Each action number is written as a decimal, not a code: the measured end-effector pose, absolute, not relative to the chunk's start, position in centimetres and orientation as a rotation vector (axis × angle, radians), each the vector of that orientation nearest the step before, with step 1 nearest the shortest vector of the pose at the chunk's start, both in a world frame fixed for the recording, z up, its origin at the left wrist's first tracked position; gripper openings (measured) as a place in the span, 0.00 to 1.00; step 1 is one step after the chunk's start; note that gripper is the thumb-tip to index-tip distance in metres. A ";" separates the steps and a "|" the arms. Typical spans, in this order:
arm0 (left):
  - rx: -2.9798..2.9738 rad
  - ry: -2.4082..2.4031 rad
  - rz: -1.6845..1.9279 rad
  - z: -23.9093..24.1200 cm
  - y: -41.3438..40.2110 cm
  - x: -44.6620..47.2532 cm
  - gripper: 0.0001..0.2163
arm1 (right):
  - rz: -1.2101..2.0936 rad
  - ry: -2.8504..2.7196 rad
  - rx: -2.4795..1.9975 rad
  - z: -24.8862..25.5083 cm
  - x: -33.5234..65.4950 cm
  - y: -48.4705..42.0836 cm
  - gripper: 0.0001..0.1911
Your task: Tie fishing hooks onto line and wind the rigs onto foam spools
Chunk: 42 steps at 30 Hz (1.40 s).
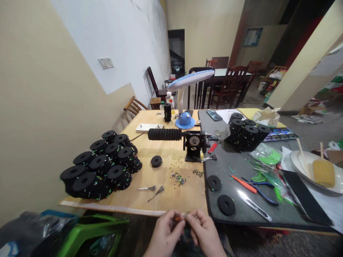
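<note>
My left hand (166,233) and my right hand (203,233) meet close together at the table's front edge, fingers pinched. A tiny orange piece (178,218) shows at my left fingertips; its kind is too small to tell. Something pale and thin, not clear, lies between the two sets of fingertips. Just beyond my hands is a pile of small coloured beads (179,179) on the wooden table. Two thin tools with fanned dark ends, one of them here (158,192), lie to the left of the beads. Black foam discs (226,205) rest on the grey mat at the right.
A black hand-cranked winder (194,144) carries a row of foam discs (164,134). Stacked discs (88,182) fill the left side. A blue lamp (184,119) stands behind. On the right lie pliers (264,192), an orange-handled tool (243,184), a silver cutter (254,206) and a plate (298,160).
</note>
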<state>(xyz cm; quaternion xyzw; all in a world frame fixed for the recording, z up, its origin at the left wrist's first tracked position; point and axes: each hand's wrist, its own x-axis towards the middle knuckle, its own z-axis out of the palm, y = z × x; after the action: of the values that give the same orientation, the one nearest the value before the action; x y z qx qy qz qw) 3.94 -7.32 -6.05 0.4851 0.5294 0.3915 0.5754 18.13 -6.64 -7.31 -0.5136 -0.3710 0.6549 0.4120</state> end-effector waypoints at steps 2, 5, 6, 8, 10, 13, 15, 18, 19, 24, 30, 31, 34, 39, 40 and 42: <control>1.067 1.201 0.908 -6.0 -7.2 4.1 0.11 | 1.630 -0.921 -1.295 -7.1 18.3 -6.5 0.33; 1.008 1.165 0.918 -5.9 -7.1 4.3 0.11 | 1.618 -0.911 -1.298 -6.8 18.5 -6.4 0.33; 1.002 1.162 0.914 -5.8 -7.1 4.3 0.10 | 1.620 -0.914 -1.302 -6.7 18.5 -6.4 0.34; 1.010 1.164 0.893 -5.7 -7.1 4.4 0.08 | 1.621 -0.925 -1.310 -6.7 18.4 -6.4 0.34; 1.036 1.181 0.865 -5.5 -6.9 4.4 0.07 | 1.620 -0.935 -1.312 -6.7 18.3 -6.5 0.33; 1.131 1.250 0.865 -5.3 -6.7 4.3 0.05 | 1.613 -0.945 -1.307 -7.0 18.2 -6.6 0.32; 1.199 1.307 0.882 -5.1 -6.6 4.3 0.06 | 1.627 -0.960 -1.297 -7.1 18.2 -6.7 0.32; 1.245 1.337 0.884 -5.0 -6.5 4.4 0.07 | 1.653 -0.997 -1.262 -7.4 18.1 -6.6 0.31; 1.251 1.338 0.882 -5.0 -6.5 4.4 0.08 | 1.658 -1.008 -1.247 -7.5 18.1 -6.5 0.31; 1.254 1.332 0.877 -5.1 -6.6 4.3 0.09 | 1.703 -1.102 -1.201 -7.2 18.5 -6.4 0.30; 1.267 1.287 0.901 -4.3 -6.5 3.5 0.07 | 1.749 -1.236 -1.228 -6.5 19.3 -6.4 0.20; 1.254 1.271 0.902 -4.1 -6.4 3.3 0.08 | 1.747 -1.258 -1.243 -6.4 19.4 -6.4 0.18; 1.246 1.274 0.928 -3.6 -6.0 3.2 0.10 | 1.711 -1.300 -1.265 -6.5 19.2 -6.5 0.14; 1.303 1.404 1.009 -3.6 -5.6 3.2 0.12 | 1.650 -1.282 -1.285 -6.8 18.9 -7.0 0.08; 1.308 1.417 1.019 -3.6 -5.5 3.2 0.12 | 1.643 -1.274 -1.291 -6.8 18.9 -7.0 0.07; 1.297 1.444 1.055 -3.6 -5.4 2.9 0.12 | 1.635 -1.247 -1.304 -6.7 19.0 -7.1 0.08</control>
<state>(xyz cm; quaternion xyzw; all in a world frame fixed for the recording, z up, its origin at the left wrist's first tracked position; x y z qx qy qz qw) 2.85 -5.36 -3.61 0.5244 0.5840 0.4266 0.4493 18.97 -7.13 -6.74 -0.5025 -0.4806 0.6299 0.3461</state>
